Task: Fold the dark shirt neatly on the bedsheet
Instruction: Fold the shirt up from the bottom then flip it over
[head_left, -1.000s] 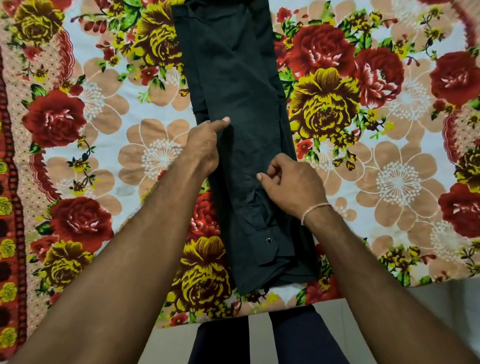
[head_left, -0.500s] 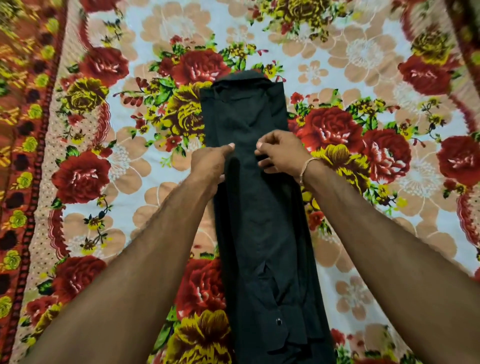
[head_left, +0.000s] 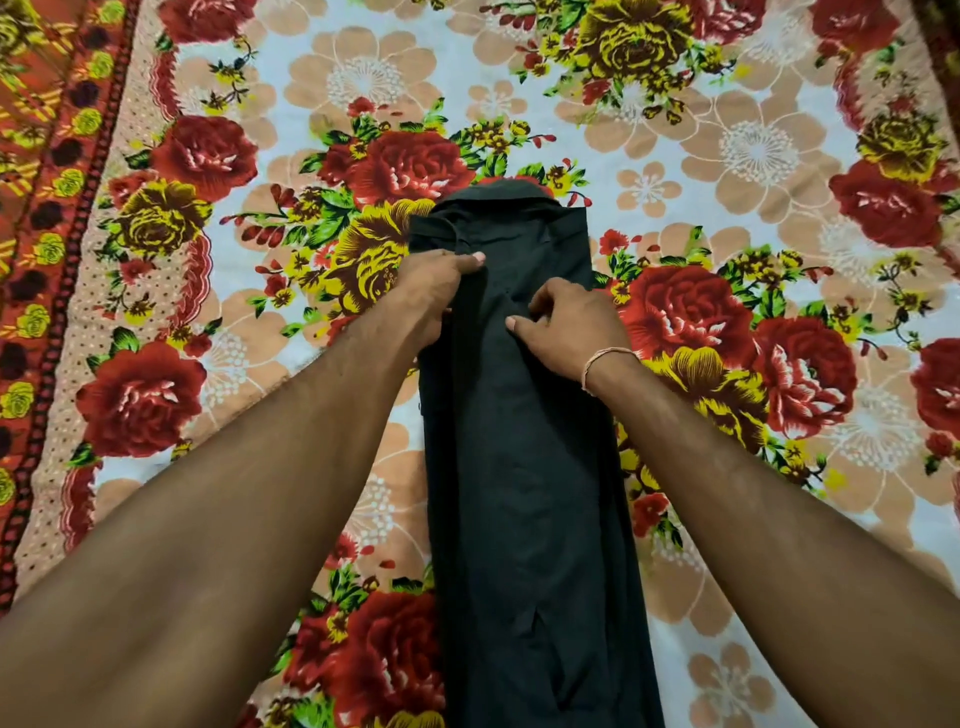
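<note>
A floral bedsheet (head_left: 727, 156) filled the whole view: large red and yellow roses with green leaves and peach blossoms on a pale ground, and a red patterned border down the left edge; nothing of the room beyond it showed. The dark shirt (head_left: 524, 467) lay flat on the middle of the sheet, folded lengthwise into a long narrow strip that ran from the bottom edge of the view up to its collar end near the centre. Its cloth was near black, smooth apart from a few faint creases and a short slit-like fold low down. The left hand (head_left: 431, 296) rested on the strip's left edge just below the collar, fingers together and extended, pressing the fabric. The right hand (head_left: 566, 327) sat on the right side beside it, fingers curled and pinching a bit of cloth. A thin thread band (head_left: 605, 358) circled the right wrist.
</note>
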